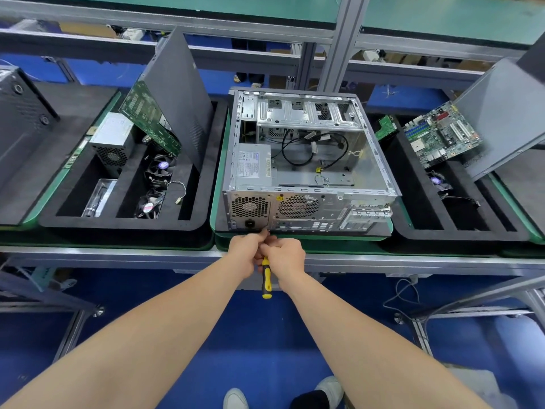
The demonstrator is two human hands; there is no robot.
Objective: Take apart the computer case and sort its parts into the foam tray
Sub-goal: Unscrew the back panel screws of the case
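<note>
Screwdriver [266, 283] — in left grip [246, 249], right grip [284, 255]

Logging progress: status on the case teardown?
Left hand and right hand grip screwdriver at computer case rear, bottom edge. Power supply not yet out. Nothing blocking.

On my feed I see a yellow-and-black screwdriver [266, 280], silver computer case [330, 202] with honeycomb-holed vents, black foam tray [118, 227], green mat [217, 208], blue floor [259, 343].

Bench [118, 258] holds green boards [214, 208], perhaps pallets, under foam tray [118, 228], case [295, 202].
</note>
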